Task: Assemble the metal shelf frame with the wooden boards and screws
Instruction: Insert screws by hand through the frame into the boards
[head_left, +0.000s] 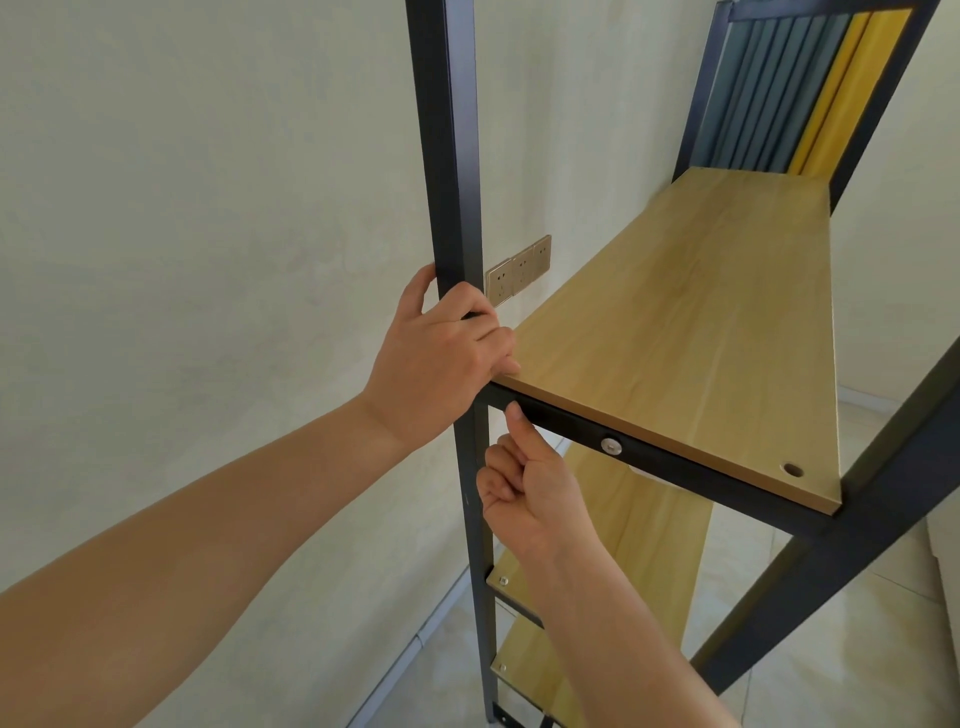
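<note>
Left hand (441, 353) is wrapped round the black upright post (447, 156) of the shelf frame — thumb on the wall side, fingers curled over the front, with the fingertips touching the near corner of the wooden board (691, 332). That board sits flat on the frame, running away from the fingers toward the far end frame (696, 104).

Right hand (524, 488) is just below the left, fingers curled into a loose fist and thumb pointing up, its tip pressed on the black crossbar (675, 467) under the board's edge. Can't tell if anything's tucked inside that fist.

A silver screw (611, 445) sits in the crossbar just past the thumb, and further along there's an open hole (792, 470) in the board's corner. Lower boards (649, 535) show beneath the right wrist — wall sockets (518, 270) behind the left-hand fingers.
</note>
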